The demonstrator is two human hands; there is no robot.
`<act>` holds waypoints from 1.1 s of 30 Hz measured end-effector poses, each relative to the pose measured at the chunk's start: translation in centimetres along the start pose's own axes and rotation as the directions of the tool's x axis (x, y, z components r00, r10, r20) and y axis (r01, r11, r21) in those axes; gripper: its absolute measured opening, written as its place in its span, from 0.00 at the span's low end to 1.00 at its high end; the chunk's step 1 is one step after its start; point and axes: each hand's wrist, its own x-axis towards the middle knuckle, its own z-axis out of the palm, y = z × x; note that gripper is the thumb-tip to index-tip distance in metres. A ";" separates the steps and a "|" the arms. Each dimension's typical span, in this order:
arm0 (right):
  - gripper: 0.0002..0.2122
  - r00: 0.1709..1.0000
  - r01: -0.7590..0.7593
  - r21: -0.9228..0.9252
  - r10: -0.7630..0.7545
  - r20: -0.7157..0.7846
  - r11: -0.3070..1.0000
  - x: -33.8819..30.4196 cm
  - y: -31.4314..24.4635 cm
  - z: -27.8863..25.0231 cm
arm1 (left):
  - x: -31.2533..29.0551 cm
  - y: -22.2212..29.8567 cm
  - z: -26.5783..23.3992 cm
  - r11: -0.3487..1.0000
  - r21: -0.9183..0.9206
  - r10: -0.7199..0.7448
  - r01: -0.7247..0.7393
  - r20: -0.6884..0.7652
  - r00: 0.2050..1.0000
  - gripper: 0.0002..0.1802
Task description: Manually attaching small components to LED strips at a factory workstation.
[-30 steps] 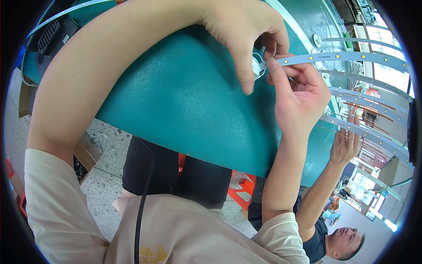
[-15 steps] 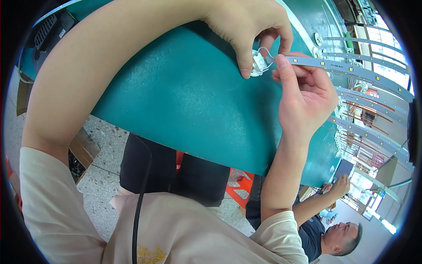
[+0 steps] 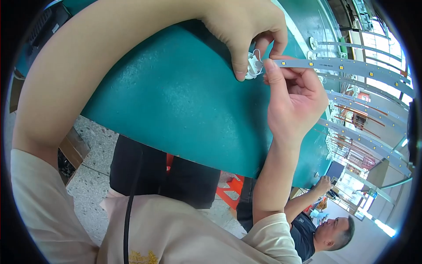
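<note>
Left hand [image 3: 254, 31]: curled around the cap, thumb at its near edge, fingers on the far side, partly hidden.

Cap [image 3: 253, 66]: one, white, round, inside the left hand's grip and just left of the right thumb. Probably light hard plastic, smooth enough to slip; best held by the rim, clear of the wires.

Wires [image 3: 257, 52]: thin, white, looping from the cap toward the right fingertips. Likely soft and the most fragile part; not a place to pull. Where they end is hidden by the right hand.

Right hand [image 3: 296, 99]: pinching the strip near its end between thumb and fingers.

Strip [image 3: 326, 65]: one, narrow, pale, dotted with yellow chips, running rightward out of the right hand. Likely light, springy along its length; best taken by the edges, off the chips.

Table [image 3: 176, 105]: green, beneath both hands.

Other strips [image 3: 369, 143]: several, to the right of the right hand, apart from it.
</note>
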 end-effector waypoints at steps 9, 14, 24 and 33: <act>0.06 0.997 0.078 -0.134 -0.076 0.020 0.988 0.2 -0.5 0.0 | -0.3 -0.3 0.2 0.999 -0.031 0.032 -0.032 -0.010 0.999 0.25; 0.07 0.992 0.055 -0.243 -0.025 0.125 0.968 0.5 -1.0 -0.4 | -0.1 -0.5 0.2 0.999 -0.013 0.042 -0.042 -0.010 0.999 0.24; 0.06 0.996 0.024 -0.154 -0.011 0.085 0.988 0.6 -0.6 0.1 | -0.1 -0.9 0.2 0.997 -0.053 0.060 -0.060 0.003 0.998 0.24; 0.06 0.996 0.020 -0.141 -0.007 0.094 0.990 0.6 -0.2 -0.3 | -0.1 -1.2 0.4 0.958 -0.268 0.109 -0.099 0.025 0.994 0.21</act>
